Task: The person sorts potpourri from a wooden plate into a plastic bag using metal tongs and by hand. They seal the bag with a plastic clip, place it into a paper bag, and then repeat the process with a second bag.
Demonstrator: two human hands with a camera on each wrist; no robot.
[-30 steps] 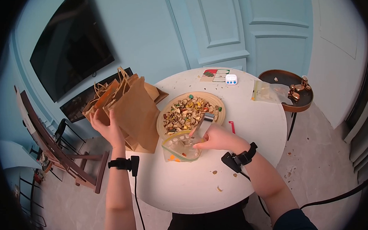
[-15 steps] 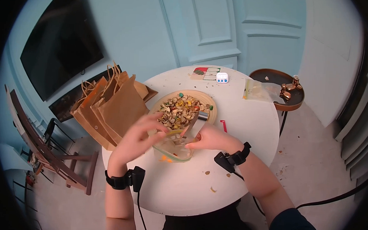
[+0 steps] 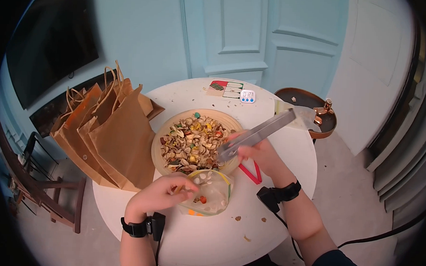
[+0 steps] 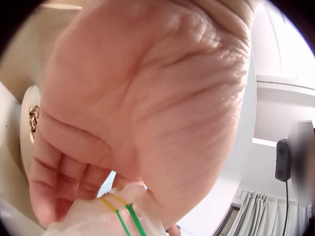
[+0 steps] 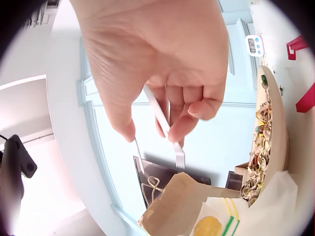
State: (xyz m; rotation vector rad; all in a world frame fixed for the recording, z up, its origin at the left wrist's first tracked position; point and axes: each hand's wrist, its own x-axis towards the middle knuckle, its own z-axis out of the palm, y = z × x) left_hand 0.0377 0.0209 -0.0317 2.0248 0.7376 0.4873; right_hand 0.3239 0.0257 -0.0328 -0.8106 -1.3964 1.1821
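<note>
Metal tongs (image 3: 261, 133) are held in my right hand (image 3: 264, 160), tilted over the right side of a round wooden tray (image 3: 164, 126) heaped with dried potpourri pieces (image 3: 193, 144). In the right wrist view, the tongs (image 5: 160, 114) pass between thumb and fingers, with one toothed tip showing. At the tray's near edge, my left hand (image 3: 164, 194) pinches the left rim of a clear zip bag (image 3: 212, 191). The bag's mouth is spread, and a few pieces, one orange-red, lie inside. Its yellow and green zip strips show beside the thumb in the left wrist view.
Brown paper bags (image 3: 121, 142) stand on the table's left. A red bag clip (image 3: 252, 173) lies right of the tray. A white timer (image 3: 247, 96), a patterned card (image 3: 224, 89) and another clear bag (image 3: 298, 117) lie toward the back. A dark side table (image 3: 292, 96) stands beyond.
My left hand has moved from the paper bags down to the zip bag's rim. My right hand has lifted away from the zip bag, bringing the tongs up and right.
</note>
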